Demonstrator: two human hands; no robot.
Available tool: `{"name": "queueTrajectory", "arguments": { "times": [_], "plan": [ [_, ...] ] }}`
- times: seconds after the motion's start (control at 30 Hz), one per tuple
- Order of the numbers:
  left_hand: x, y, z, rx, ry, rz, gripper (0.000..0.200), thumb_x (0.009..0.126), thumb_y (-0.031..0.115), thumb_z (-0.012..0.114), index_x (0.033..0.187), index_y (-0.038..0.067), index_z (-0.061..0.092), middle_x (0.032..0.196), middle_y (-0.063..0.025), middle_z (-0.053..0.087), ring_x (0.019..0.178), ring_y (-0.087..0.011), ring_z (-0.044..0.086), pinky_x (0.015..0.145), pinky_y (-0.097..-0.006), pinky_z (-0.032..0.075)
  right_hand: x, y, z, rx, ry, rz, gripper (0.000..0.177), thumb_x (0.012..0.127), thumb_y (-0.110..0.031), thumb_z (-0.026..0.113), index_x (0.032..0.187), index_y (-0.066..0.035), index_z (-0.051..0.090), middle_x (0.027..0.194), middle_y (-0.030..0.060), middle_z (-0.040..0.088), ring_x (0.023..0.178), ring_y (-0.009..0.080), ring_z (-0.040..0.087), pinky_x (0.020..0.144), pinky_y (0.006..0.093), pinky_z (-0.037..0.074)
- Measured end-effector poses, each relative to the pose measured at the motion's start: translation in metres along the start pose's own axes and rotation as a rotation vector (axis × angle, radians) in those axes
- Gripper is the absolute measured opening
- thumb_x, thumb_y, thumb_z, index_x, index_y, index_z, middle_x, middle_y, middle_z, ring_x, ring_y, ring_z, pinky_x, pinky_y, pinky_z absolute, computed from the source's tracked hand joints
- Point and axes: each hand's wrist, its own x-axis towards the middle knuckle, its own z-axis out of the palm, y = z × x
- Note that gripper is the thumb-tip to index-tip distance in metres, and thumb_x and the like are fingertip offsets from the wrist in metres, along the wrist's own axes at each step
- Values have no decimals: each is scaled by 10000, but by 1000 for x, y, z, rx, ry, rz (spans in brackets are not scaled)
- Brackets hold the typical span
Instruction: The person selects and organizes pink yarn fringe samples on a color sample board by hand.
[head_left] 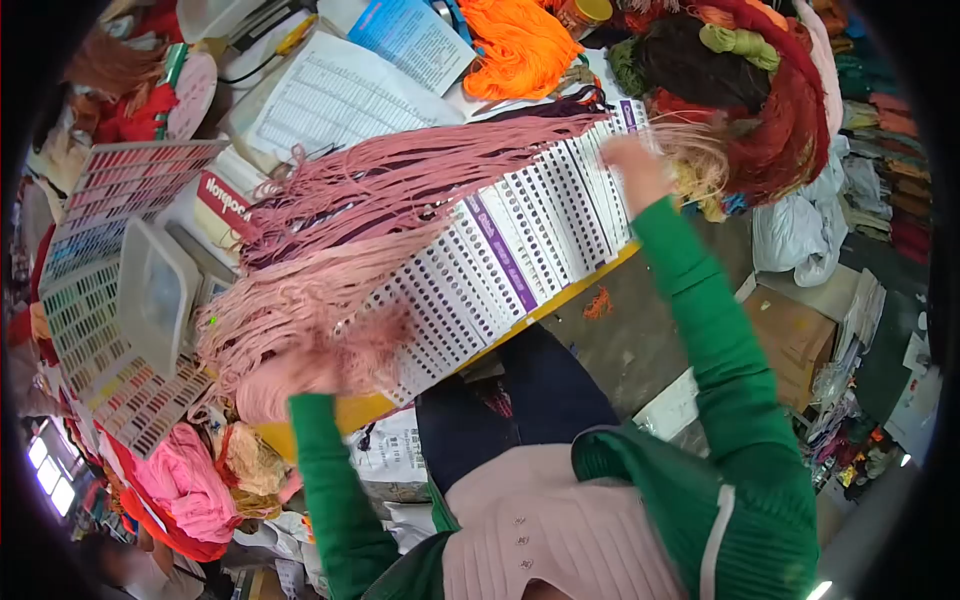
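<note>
Long white punched thread cards (440, 290) with purple bands lie overlapped along the table's front edge. Strands of pink and dark purple embroidery thread (400, 165) run back from them. Down at the left end, my left hand (300, 372) is closed on a bunch of pink thread (375, 345), which is smeared by motion. My right hand (634, 168) is over the right end of the cards, beside a purple band (628, 117). Its fingers are blurred, and pale loose strands (690, 150) spread just past them.
Behind the threads lie printed sheets (335, 95) and an orange skein (515, 45). Dark and red skeins (710, 70) are heaped at the right. A colour chart rack (115, 290) and a clear plastic tub (155, 290) stand left. On the floor right is a cardboard box (790, 340).
</note>
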Motion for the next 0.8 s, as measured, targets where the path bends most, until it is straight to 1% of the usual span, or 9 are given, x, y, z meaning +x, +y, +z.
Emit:
{"name": "queueTrajectory", "arguments": {
  "times": [0.03, 0.07, 0.13, 0.27, 0.37, 0.47, 0.53, 0.57, 0.8],
  "plan": [
    [74, -108, 32, 0, 0, 3, 316, 760, 297, 453, 898, 28, 543, 747, -51, 551, 591, -154, 499, 528, -264, 424, -10, 3, 36, 461, -86, 367, 117, 705, -75, 505, 743, 4, 583, 685, 74, 574, 647, 158, 538, 637, 256, 421],
    [161, -165, 97, 585, 365, -74, 217, 748, 298, 497, 722, 85, 520, 433, 53, 332, 330, -91, 292, 299, -230, 233, -23, 11, 69, 381, -55, 391, 64, 663, -48, 565, 702, -8, 596, 668, 65, 573, 628, 137, 537, 602, 243, 426],
    [237, -233, 123, 452, 763, 8, 126, 750, 200, 511, 761, 76, 525, 561, -2, 467, 361, -85, 275, 319, -189, 260, -33, 19, 106, 295, -66, 360, 28, 648, -39, 588, 664, -20, 602, 642, 47, 569, 572, 112, 521, 536, 229, 418],
    [325, -272, 76, 1164, 1001, 238, 149, 739, 113, 528, 859, 25, 530, 687, -30, 540, 434, -100, 459, 339, -177, 310, -47, 37, 133, 92, -42, 252, 37, 619, -22, 596, 651, -11, 583, 650, 66, 548, 574, 153, 509, 530, 247, 397],
    [355, -276, 33, 1485, 922, 372, 141, 712, 97, 562, 769, -30, 541, 678, -55, 552, 500, -123, 548, 398, -198, 387, -55, 42, 139, 2, -59, 172, 56, 632, -25, 597, 680, -4, 579, 705, 75, 541, 639, 169, 505, 563, 240, 397],
    [362, -274, 40, 1795, 919, 348, 107, 679, 68, 606, 682, -17, 541, 552, -30, 504, 407, -85, 442, 368, -208, 349, -52, 34, 130, 56, -52, 213, 68, 631, -12, 588, 697, -2, 576, 713, 87, 543, 668, 181, 513, 581, 259, 407],
    [346, -259, 22, 2030, 806, 593, 106, 686, 70, 601, 680, -16, 540, 529, -25, 495, 397, -85, 431, 367, -212, 351, -48, 30, 127, -19, -18, 64, 70, 629, -8, 584, 699, -3, 577, 714, 92, 542, 675, 201, 515, 594, 262, 412],
    [335, -250, 20, 2193, 795, 465, 98, 696, 63, 587, 660, -7, 529, 522, -24, 490, 404, -91, 432, 377, -217, 360, -48, 24, 129, -1, -71, 40, 82, 621, 1, 584, 703, -5, 573, 719, 102, 541, 692, 226, 515, 611, 276, 417],
    [332, -254, 48, 1778, 895, 449, 117, 710, 93, 563, 714, -22, 544, 527, -56, 527, 367, -118, 477, 354, -249, 379, -56, 21, 154, -108, -242, -225, 349, 581, -36, 594, 918, 10, 514, 878, 119, 465, 777, 272, 453, 676, 338, 371]
  ]
}}
